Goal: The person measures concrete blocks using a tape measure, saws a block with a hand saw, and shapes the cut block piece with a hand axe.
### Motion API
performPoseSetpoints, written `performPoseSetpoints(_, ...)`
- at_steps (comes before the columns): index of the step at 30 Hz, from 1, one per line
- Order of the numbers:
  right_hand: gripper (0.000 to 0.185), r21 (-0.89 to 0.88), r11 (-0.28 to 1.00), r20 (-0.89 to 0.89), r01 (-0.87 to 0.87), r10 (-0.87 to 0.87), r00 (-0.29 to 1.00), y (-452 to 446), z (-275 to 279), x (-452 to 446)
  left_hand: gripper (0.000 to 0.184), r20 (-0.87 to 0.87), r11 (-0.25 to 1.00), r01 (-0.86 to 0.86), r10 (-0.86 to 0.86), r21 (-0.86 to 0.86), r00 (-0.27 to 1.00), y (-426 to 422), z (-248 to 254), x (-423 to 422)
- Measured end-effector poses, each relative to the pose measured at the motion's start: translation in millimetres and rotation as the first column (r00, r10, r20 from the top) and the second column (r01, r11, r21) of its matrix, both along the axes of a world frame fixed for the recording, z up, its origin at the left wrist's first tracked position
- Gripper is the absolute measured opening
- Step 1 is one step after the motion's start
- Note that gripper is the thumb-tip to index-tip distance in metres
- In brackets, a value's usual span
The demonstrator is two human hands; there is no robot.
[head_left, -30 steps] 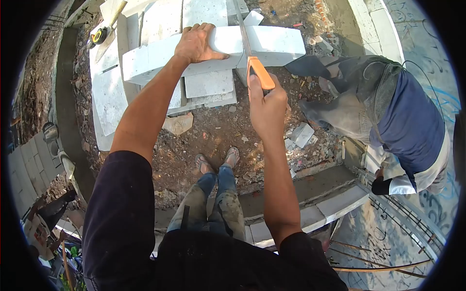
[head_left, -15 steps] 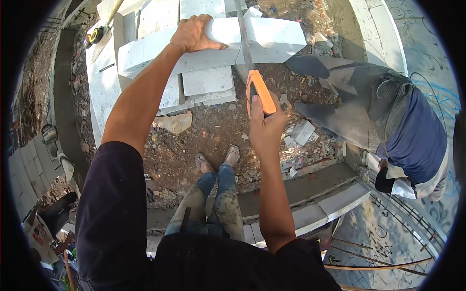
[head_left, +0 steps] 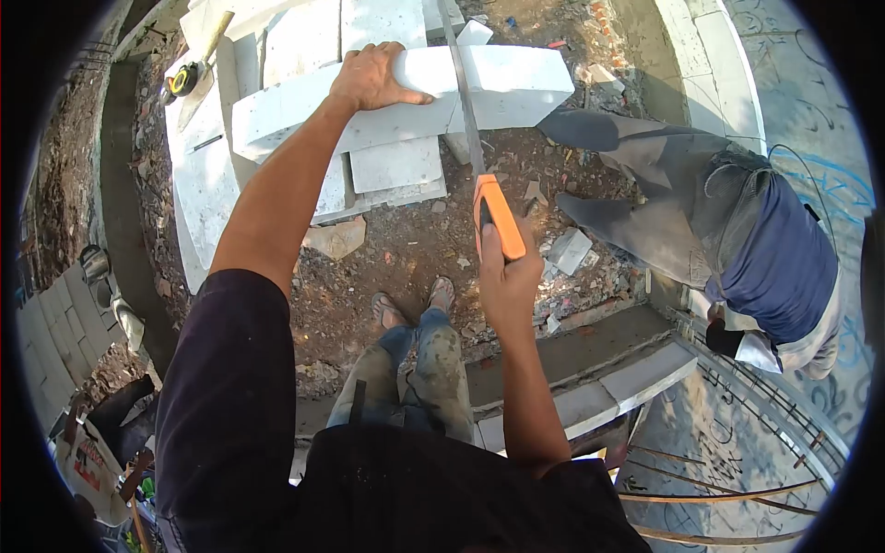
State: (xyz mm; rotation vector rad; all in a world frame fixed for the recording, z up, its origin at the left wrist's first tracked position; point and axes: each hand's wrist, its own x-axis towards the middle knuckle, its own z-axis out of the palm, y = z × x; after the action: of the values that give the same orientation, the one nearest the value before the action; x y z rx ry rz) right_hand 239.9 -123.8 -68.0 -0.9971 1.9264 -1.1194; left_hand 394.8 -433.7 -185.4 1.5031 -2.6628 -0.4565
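Handsaw (head_left: 494,201), one: orange handle, blade lying across a white block (head_left: 518,76), right of the left hand. Right hand (head_left: 510,281): closed around the saw's handle. Left hand (head_left: 373,81): spread over the block's top, thumb apart from the fingers, not wrapped around it. White block: lies across a stack of pale blocks (head_left: 396,164). Tape measure (head_left: 184,80): on the stack's left part, beside a wooden-handled tool (head_left: 218,35). Bag-like container (head_left: 86,465), lower left: pale, red print; contents indiscernible. Co-worker (head_left: 779,258): bent over, at right.
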Motion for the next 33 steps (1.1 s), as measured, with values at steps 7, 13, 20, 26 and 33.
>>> performPoseSetpoints(7,0.029,0.017,1.000,0.035,-0.023,0.022,0.999,12,-9,0,0.117,-0.066,0.993,-0.068,0.074,0.098,0.995,-41,5,-5)
performPoseSetpoints(13,0.018,-0.089,0.995,0.246,0.036,-0.013,0.969,-106,64,-57,0.110,-0.088,0.990,-0.074,0.085,0.118,0.993,-39,14,-1)
performPoseSetpoints(20,0.021,-0.071,0.982,0.112,0.175,-0.167,0.980,-219,65,-178,0.109,-0.002,0.994,-0.079,0.079,0.075,0.997,33,30,-11)
performPoseSetpoints(26,0.041,0.257,0.954,0.149,0.154,-0.197,0.969,-243,-106,-256,0.104,-0.003,0.971,-0.151,0.155,0.187,0.988,20,45,-8)
performPoseSetpoints(33,0.054,0.473,0.879,0.156,-0.064,-0.012,0.988,-283,-159,-260,0.080,0.561,0.204,-0.979,0.814,-0.032,0.151,-13,2,178)
